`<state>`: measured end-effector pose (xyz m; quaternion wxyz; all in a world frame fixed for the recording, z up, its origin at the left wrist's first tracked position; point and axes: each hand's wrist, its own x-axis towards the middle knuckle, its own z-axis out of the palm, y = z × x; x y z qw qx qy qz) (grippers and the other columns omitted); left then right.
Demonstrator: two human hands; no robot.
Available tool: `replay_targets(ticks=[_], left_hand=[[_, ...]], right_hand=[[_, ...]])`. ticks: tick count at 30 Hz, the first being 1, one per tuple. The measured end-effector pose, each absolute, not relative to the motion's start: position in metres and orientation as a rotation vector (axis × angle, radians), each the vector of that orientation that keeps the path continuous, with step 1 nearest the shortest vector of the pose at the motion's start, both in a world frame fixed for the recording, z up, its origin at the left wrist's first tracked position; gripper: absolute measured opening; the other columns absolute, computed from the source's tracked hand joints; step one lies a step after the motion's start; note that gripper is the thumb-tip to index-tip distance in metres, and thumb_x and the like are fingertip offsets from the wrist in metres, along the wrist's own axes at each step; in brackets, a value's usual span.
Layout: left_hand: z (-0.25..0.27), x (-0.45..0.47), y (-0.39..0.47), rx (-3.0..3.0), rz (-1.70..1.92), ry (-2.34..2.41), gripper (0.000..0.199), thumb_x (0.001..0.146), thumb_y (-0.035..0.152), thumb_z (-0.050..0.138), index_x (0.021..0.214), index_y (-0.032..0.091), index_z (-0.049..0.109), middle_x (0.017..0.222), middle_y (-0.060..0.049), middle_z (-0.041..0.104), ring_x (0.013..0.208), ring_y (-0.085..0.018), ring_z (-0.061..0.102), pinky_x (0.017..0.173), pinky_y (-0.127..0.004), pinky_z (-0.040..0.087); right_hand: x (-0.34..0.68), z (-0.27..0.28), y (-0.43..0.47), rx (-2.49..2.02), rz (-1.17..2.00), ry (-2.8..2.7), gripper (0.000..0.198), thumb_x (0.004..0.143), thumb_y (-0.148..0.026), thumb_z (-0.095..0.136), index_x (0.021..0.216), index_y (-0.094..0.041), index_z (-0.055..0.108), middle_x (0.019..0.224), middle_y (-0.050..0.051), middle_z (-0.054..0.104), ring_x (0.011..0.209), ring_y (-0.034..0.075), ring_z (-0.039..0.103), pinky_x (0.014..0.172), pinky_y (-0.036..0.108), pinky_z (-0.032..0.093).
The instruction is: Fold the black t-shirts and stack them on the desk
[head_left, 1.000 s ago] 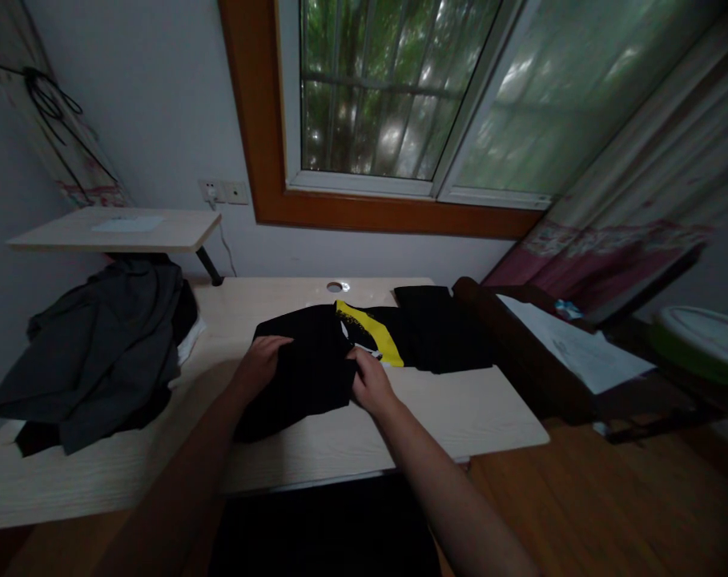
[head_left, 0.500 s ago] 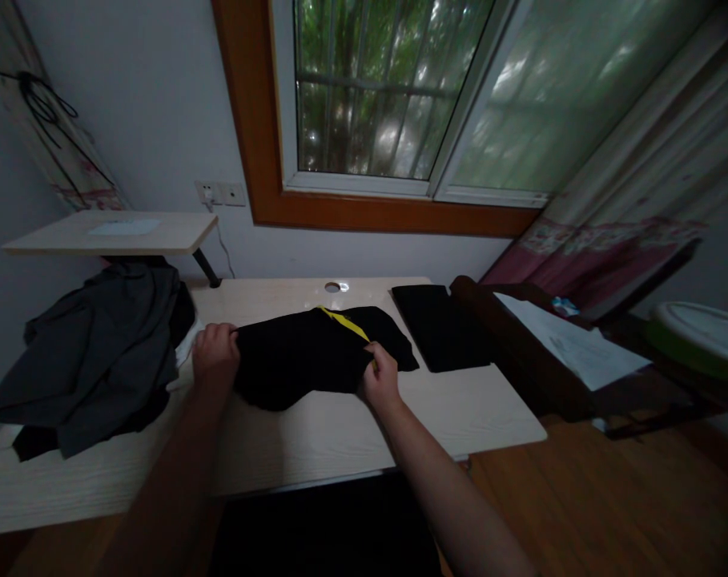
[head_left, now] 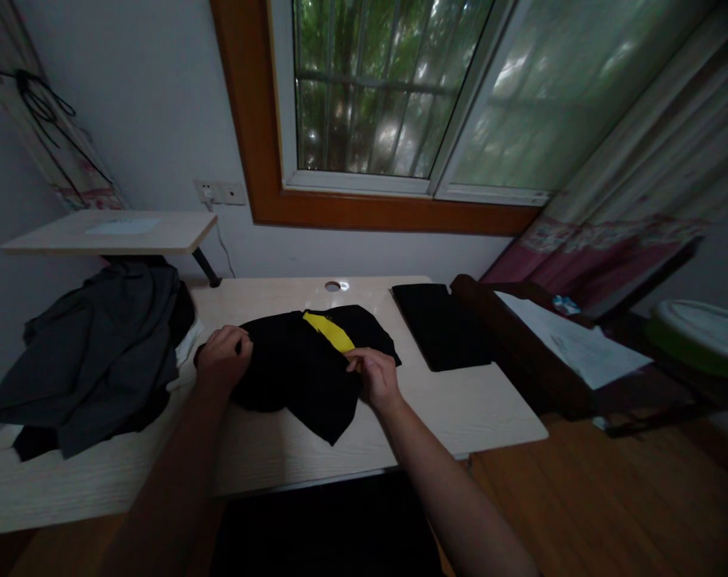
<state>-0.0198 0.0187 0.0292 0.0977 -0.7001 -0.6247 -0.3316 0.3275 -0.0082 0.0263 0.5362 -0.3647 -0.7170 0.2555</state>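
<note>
A black garment (head_left: 297,361) with a yellow patch or lining (head_left: 327,330) lies partly bunched on the pale wooden desk (head_left: 453,417). My left hand (head_left: 224,357) is closed on its left end, and a bit of black cloth pokes out between the fingers. At the lower end of the yellow part, my right hand (head_left: 379,375) pinches the fabric between thumb and fingers. One corner of the cloth hangs toward the desk's front edge. What kind of garment it is, I cannot tell.
Grey and black clothes (head_left: 99,344) are heaped at the left, below a raised shelf (head_left: 111,232). A flat black folded item (head_left: 444,327) lies right of the garment. Beyond the desk's right end are a paper sheet (head_left: 571,340) and a green tub with a pale lid (head_left: 709,336).
My right hand has shifted slightly, and more of the yellow part shows. The garment's right end has drawn leftward, and a corner of it now falls nearer the front edge.
</note>
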Motion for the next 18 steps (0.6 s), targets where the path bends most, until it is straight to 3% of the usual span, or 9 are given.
replay_targets(ticks=[4, 8, 13, 18], left_hand=[[0.022, -0.004, 0.016, -2.339, -0.754, -1.831, 0.024, 0.097, 0.031, 0.045, 0.088, 0.023, 0.065, 0.094, -0.006, 0.069, 0.090, -0.022, 0.065, 0.083, -0.035, 0.050], [0.024, 0.006, 0.011, -2.636, -0.673, -1.764, 0.025, 0.095, 0.026, 0.047, 0.106, 0.024, 0.069, 0.107, -0.006, 0.069, 0.089, -0.020, 0.066, 0.076, -0.032, 0.050], [0.036, 0.011, 0.006, -3.073, -0.629, -1.584, 0.021, 0.084, 0.014, 0.051, 0.088, 0.022, 0.070, 0.093, -0.004, 0.068, 0.084, -0.019, 0.066, 0.076, -0.030, 0.050], [0.045, 0.016, 0.006, -3.317, -0.541, -1.603, 0.019, 0.079, 0.013, 0.052, 0.079, 0.021, 0.069, 0.083, -0.001, 0.071, 0.079, -0.017, 0.066, 0.077, -0.029, 0.049]], right_hand=[[0.322, 0.027, -0.003, -0.967, 0.461, -1.722, 0.033, 0.103, -0.033, 0.044, 0.101, -0.025, 0.076, 0.098, 0.007, 0.075, 0.095, 0.024, 0.069, 0.092, 0.044, 0.053], [0.316, 0.022, 0.005, -0.990, 0.436, -1.802, 0.024, 0.098, -0.027, 0.054, 0.112, -0.027, 0.074, 0.129, 0.009, 0.066, 0.122, 0.025, 0.061, 0.108, 0.047, 0.048], [0.312, 0.012, 0.010, -0.981, 0.475, -2.007, 0.044, 0.094, -0.021, 0.060, 0.138, -0.028, 0.062, 0.154, 0.011, 0.046, 0.141, 0.026, 0.048, 0.117, 0.047, 0.042], [0.311, 0.015, 0.009, -0.973, 0.370, -2.196, 0.055, 0.094, -0.024, 0.063, 0.148, -0.031, 0.052, 0.157, 0.010, 0.045, 0.141, 0.029, 0.048, 0.115, 0.053, 0.043]])
